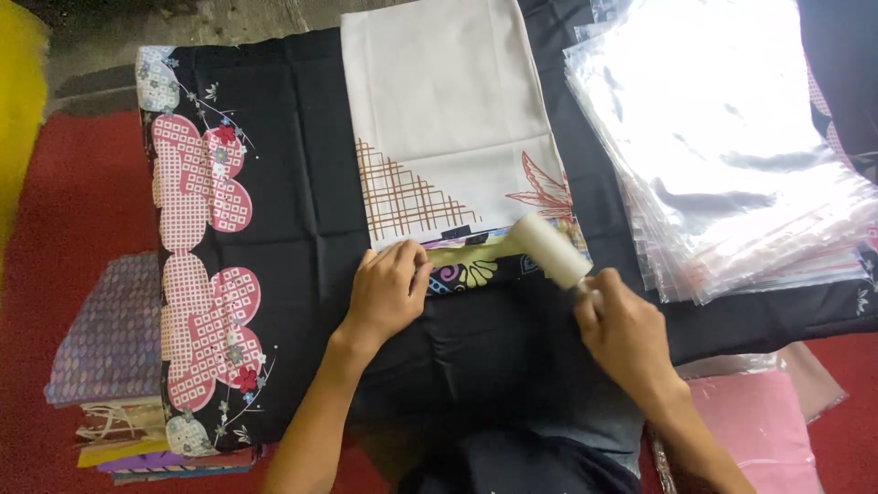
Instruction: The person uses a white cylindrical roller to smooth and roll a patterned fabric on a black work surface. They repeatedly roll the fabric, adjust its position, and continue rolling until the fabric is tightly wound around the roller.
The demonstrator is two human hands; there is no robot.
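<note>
Two bare hands work at the centre of the frame over a folded cream cloth with a brown lattice print: the left hand presses its fingers, held close together, flat on the cloth's lower edge, while the right hand has its fingers curled shut around the handle of a white lint roller resting on that same edge. The cloth looks light, soft and floppy, probably best held flat by an edge or corner. It lies on a black floral cloth, with a slippery-looking stack of clear plastic bags at the upper right.
</note>
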